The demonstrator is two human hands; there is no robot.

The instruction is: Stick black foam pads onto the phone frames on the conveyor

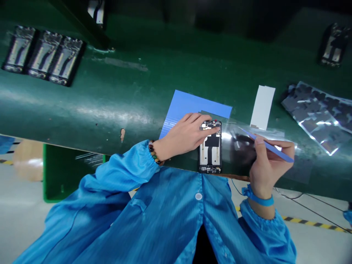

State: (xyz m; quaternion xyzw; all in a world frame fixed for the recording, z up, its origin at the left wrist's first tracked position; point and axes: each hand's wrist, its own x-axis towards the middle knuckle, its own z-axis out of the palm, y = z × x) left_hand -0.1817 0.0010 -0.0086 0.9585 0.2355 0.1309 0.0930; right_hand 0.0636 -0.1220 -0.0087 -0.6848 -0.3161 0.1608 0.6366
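Observation:
An opened smartphone [210,154] with its inner boards and a black patch showing lies upright before me at the table's front edge. My left hand [185,135] holds it at the upper left, one finger stretched across the top board and the others at the top edge; the thumb is hidden. In my right hand [268,161], to the right of the phone, is a pair of blue tweezers [275,149], pinched between thumb and fingers. Their tips point left, apart from the phone, above a clear film sheet [236,134]. Whether the tips hold anything is too small to tell.
A blue sheet [198,102] lies behind my left hand, and a white strip [263,106] stands off to the right. Clear sheets with dark stickers [316,110] lie farther right. Several opened phones [41,55] sit at the back left, another phone [334,46] at the back right.

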